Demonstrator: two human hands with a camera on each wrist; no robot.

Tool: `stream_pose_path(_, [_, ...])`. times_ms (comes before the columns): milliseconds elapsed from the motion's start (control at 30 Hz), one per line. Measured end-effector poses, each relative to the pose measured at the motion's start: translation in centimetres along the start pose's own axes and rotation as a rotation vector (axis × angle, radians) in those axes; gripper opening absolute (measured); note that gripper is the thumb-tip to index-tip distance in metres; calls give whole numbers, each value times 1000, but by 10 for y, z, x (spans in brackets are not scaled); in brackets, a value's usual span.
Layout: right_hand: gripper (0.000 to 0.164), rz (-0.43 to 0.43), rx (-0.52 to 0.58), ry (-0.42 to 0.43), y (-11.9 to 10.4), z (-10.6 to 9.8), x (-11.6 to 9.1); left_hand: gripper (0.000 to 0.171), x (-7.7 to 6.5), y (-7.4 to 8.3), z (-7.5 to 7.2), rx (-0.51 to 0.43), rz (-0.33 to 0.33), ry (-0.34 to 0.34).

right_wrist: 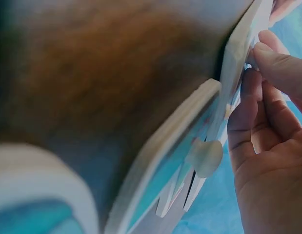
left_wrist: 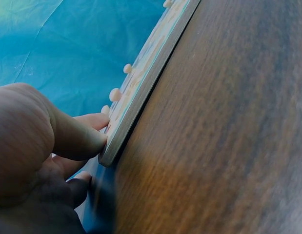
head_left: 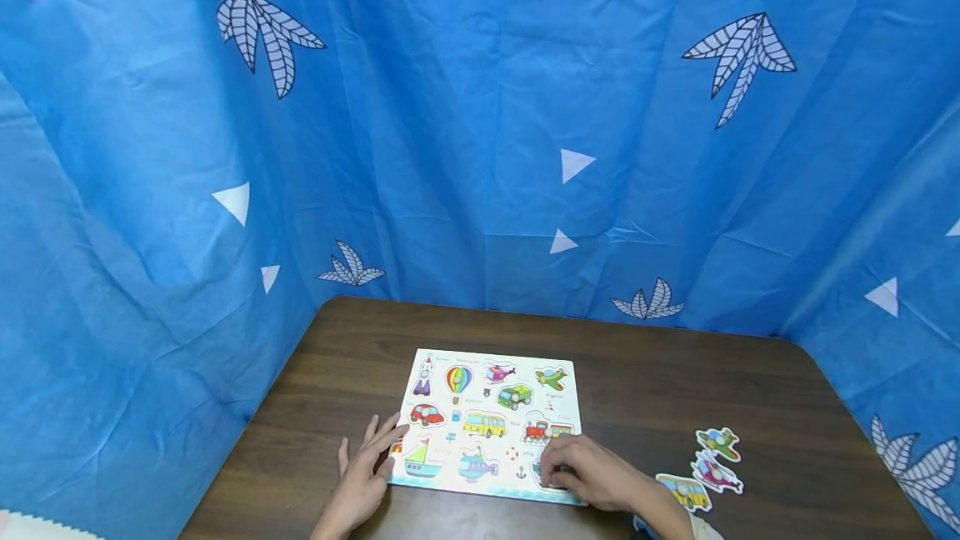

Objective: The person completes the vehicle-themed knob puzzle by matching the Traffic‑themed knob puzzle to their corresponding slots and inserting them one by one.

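A white puzzle board (head_left: 504,487) with pictured vehicles lies flat on the table. My left hand (head_left: 358,486) is at its left edge with fingers spread, the thumb (left_wrist: 87,139) touching the lower corner in the left wrist view. Over the lower right corner, my right hand (head_left: 592,473) pinches a small knob (right_wrist: 251,60) between thumb and fingertips. The knob belongs to a ship puzzle piece (head_left: 536,470), which sits at its place on the board and is mostly hidden by the hand. More wooden knobs (left_wrist: 115,94) stand up from the board.
Right of the board lie loose pieces: a green plane (head_left: 720,443), a pink helicopter (head_left: 716,472) and a yellow bus (head_left: 684,492). A bluish piece (head_left: 642,526) shows partly under the right forearm. Blue curtain (head_left: 480,148) encloses the brown table (head_left: 637,365) behind and at the sides.
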State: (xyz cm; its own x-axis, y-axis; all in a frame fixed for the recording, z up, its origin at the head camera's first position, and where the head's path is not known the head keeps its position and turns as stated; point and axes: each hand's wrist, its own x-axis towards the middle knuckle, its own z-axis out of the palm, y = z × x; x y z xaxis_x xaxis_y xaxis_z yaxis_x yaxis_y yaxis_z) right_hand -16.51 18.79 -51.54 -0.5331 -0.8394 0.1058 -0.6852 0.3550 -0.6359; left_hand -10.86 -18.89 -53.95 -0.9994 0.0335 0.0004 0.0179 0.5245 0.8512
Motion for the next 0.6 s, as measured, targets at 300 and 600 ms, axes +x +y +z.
stream_pose_path(300, [11,5,19,14,1,1,-3,50,1,2,0,4,5,0])
stream_pose_path(600, [14,69,87,109,4,-9,-20,49,0,0,2,7,3,6])
